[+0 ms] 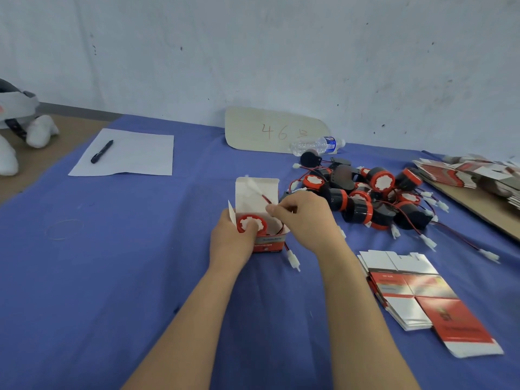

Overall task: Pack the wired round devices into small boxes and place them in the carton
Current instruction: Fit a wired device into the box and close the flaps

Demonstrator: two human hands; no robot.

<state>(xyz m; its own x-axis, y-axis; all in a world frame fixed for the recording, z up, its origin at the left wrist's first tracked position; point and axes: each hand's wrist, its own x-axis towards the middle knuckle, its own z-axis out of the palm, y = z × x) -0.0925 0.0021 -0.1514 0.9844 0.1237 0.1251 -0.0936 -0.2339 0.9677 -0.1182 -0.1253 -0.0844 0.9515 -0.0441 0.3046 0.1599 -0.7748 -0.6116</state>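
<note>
A small red and white box [268, 243] stands open on the blue table, its lid flap [257, 192] raised. A round black device with a red and white face [250, 223] sits inside it. My left hand [232, 240] grips the box, thumb on the device's face. My right hand [305, 218] pinches the device's red and black wire [266, 199] above the box. A white connector [292, 259] hangs out beside the box. A pile of several more wired round devices [368, 198] lies to the right. No carton is in view.
Flat unfolded boxes [416, 294] lie stacked at the near right, more [461, 171] on a board at the far right. A water bottle [318, 145] and a cardboard sign [270, 128] lie at the back. Paper with a pen [102, 151] lies at the left.
</note>
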